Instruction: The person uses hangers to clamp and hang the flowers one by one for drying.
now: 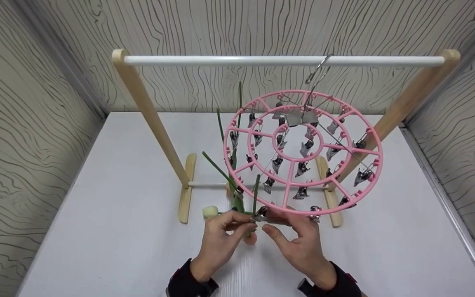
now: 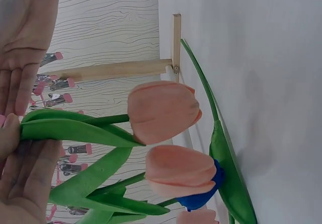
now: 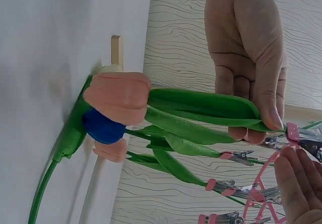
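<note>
My left hand (image 1: 221,237) pinches the stem end of a peach artificial tulip (image 2: 163,108) between thumb and fingers; its flower hangs downward. Close beside that grip is a metal clip (image 3: 304,136) with pink ends, and the stem passes at it. My right hand (image 1: 301,243) is just right of the clip, with its thumb apart and fingers extended behind the clip; no pinch shows there. The clip belongs to a round pink hanger (image 1: 289,198). Behind the held flower hang another peach tulip (image 2: 178,171) and a blue tulip (image 3: 103,126), heads down.
The hanger's hook hangs over the white bar (image 1: 221,61) of a wooden stand (image 1: 151,119). Several clips dangle from its rings. A cream tulip head (image 1: 210,212) shows left of my left hand. Another green stem with a leaf (image 2: 229,176) lies on the white table (image 1: 109,231).
</note>
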`<state>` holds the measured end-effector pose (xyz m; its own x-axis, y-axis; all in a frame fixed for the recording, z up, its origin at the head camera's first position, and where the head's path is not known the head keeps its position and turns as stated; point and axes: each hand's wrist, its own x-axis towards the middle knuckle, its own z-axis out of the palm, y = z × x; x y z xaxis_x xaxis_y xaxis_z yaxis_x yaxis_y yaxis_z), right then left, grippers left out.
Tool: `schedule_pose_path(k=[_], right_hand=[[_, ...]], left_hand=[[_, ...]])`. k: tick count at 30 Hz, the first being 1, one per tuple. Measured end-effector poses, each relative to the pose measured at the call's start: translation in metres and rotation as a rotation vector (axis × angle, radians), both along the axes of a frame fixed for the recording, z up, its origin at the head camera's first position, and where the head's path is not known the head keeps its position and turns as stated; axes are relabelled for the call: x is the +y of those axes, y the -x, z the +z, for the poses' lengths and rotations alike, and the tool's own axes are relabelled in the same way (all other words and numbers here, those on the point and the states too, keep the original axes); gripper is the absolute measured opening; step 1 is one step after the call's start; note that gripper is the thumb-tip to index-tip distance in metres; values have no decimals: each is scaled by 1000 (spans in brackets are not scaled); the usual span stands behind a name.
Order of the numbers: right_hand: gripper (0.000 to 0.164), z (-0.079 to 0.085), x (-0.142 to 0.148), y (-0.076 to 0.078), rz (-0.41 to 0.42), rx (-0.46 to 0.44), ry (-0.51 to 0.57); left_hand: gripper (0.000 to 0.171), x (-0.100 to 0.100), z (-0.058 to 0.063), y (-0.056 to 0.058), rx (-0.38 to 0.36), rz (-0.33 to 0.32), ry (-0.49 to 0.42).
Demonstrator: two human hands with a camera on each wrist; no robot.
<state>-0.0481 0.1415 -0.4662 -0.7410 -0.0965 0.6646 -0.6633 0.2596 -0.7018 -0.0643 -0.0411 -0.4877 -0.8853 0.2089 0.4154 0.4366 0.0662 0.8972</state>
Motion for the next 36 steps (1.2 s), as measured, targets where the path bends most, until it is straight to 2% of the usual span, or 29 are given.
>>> schedule_pose_path(k=[3, 8, 12, 15, 18, 21, 23, 24, 30, 33, 36], right_hand=[[45, -6, 4, -2, 18, -4, -49], [34, -20, 15, -3, 67, -43, -198], [23, -33, 28, 0, 81, -132, -387], [20, -42, 39, 6, 62, -189, -564], [23, -51, 49, 16, 20, -181, -720], [29, -61, 57, 28, -36, -109, -813], [32, -67, 62, 35, -60, -54, -820], [34, -70, 63, 38, -64, -61, -791], [36, -82, 70, 51, 6, -203, -541], [34, -84, 69, 55, 39, -163, -588], [33, -87, 68, 60, 42, -98, -686]], left_hand=[[9, -3, -1, 0, 6, 10, 11], [10, -7, -1, 1, 0, 19, 16], [9, -8, -1, 3, 21, 38, 16], [9, -9, -1, 4, 45, 58, 16], [9, -11, -2, 6, 42, 67, 18], [9, -13, -2, 6, 45, 73, 19], [10, -14, -2, 6, 53, 75, 22], [10, -15, -2, 6, 59, 75, 20], [11, -16, -3, 7, 77, 76, 11], [11, -17, -3, 8, 91, 75, 16], [11, -19, -4, 9, 100, 80, 23]])
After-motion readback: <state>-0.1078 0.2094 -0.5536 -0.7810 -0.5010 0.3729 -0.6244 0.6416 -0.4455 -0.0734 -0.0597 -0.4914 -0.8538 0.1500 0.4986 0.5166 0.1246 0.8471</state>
